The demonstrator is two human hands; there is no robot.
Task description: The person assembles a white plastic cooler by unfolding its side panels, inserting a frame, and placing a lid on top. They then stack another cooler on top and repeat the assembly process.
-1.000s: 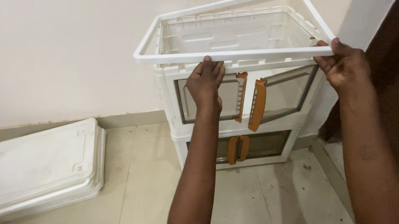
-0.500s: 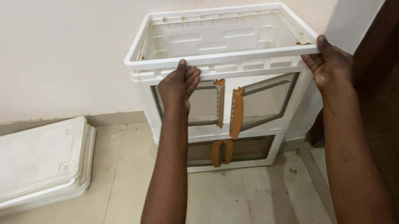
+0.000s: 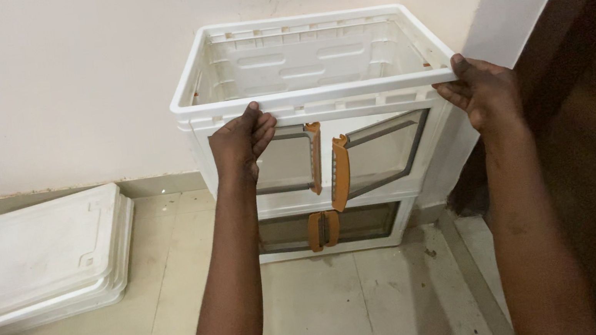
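While both hands bear on the top rim, the notes below cover how to seat this bin well.

Bin: the white top bin (image 3: 313, 56) sits open-topped on a lower bin (image 3: 329, 225), against the wall (image 3: 53, 85) in the corner.
Left hand: the left hand (image 3: 241, 140) is on the front rim, left of middle, fingers curled over the edge and pressed to it, thumb below.
Right hand: the right hand (image 3: 485, 90) clasps the front right corner, fingers closed on the rim's outer edge.
Doors: 2 clear front doors with orange handles (image 3: 329, 167) hang slightly ajar on the top bin; the lower bin's doors look shut.
Fit: the joint between the 2 bins is partly hidden by the left arm, so I cannot tell whether it is fully seated.
Advice: press straight down with even force from both hands, so neither side rides up.
Advice: keep fingers on the rim, clear of the joint below and the loose doors.
Advice: check that the sides line up flush with the lower bin before letting go.
Nearby: a stack of white lids (image 3: 32, 263) lies on the floor (image 3: 349, 308) to the left, well apart from the bins.
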